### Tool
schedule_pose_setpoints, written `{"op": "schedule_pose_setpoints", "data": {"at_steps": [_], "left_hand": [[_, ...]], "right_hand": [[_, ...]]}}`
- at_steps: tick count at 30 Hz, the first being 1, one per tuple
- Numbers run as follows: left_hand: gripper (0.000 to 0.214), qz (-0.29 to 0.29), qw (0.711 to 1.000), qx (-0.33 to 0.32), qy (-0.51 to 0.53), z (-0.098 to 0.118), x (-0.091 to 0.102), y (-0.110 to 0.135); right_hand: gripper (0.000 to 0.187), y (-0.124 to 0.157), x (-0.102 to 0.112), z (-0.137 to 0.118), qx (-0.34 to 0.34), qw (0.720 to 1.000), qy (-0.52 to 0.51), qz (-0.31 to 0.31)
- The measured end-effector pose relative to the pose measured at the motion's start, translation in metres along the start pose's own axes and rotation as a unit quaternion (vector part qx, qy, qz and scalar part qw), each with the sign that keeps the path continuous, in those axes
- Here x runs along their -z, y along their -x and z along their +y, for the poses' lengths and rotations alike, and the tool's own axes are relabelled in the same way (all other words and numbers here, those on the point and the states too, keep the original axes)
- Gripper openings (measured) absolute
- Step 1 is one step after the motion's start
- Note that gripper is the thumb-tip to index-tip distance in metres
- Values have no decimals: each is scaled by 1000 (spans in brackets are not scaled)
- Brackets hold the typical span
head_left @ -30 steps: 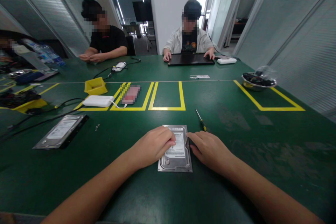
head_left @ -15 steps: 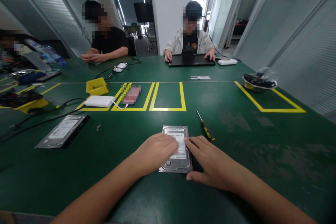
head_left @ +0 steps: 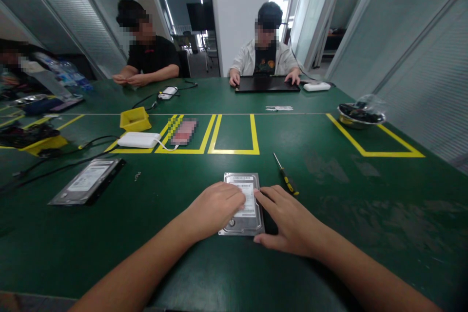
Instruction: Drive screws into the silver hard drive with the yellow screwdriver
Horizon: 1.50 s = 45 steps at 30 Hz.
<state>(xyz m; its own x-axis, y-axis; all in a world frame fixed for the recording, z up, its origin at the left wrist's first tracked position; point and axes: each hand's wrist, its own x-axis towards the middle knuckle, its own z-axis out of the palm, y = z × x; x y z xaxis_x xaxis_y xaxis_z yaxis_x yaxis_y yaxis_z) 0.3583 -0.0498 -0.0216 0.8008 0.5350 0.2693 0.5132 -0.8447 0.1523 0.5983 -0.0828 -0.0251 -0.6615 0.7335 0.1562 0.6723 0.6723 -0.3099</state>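
A silver hard drive [head_left: 252, 226] with a white label lies flat on the green table in front of me. My left hand [head_left: 219, 207] is curled over the drive's left side and label, fingers closed together. Whatever is between those fingertips, if anything, is hidden. At the drive's right edge, my right hand [head_left: 285, 217] has its fingers stretched out, with the index fingertip touching the label side and the thumb apart near the lower right corner. A black-and-yellow screwdriver [head_left: 287, 181] lies just beyond my right hand, tip pointing away.
Another hard drive [head_left: 87, 180] lies to the left, beside several small screws [head_left: 137, 176]. Farther back are a white power bank [head_left: 139, 140], a pink phone [head_left: 184, 131], a yellow bin [head_left: 135, 120] and a metal bowl [head_left: 360, 119] of dark parts. Two people sit opposite; one holds a black panel [head_left: 267, 84].
The hard drive has shifted slightly left and away from me, along with both hands. Their grip looks the same, and the screwdriver has stayed in place.
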Motion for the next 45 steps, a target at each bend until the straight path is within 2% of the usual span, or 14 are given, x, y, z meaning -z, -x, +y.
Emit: {"op": "schedule_pose_setpoints", "data": {"at_steps": [10, 17, 27, 35, 45], "left_hand": [[19, -3, 1000, 29, -8, -5, 3, 2], [19, 22, 997, 69, 31, -5, 0, 5], [20, 16, 992, 99, 74, -7, 2, 9], [20, 29, 992, 91, 78, -5, 2, 9], [14, 24, 991, 66, 115, 2, 17, -6]], "right_hand": [[86, -5, -9, 0, 12, 999, 8, 44], [86, -4, -14, 2, 22, 998, 6, 55], [89, -1, -13, 4, 34, 998, 15, 59], [94, 1, -10, 9, 52, 997, 20, 50], [96, 4, -7, 20, 83, 995, 22, 57]]}}
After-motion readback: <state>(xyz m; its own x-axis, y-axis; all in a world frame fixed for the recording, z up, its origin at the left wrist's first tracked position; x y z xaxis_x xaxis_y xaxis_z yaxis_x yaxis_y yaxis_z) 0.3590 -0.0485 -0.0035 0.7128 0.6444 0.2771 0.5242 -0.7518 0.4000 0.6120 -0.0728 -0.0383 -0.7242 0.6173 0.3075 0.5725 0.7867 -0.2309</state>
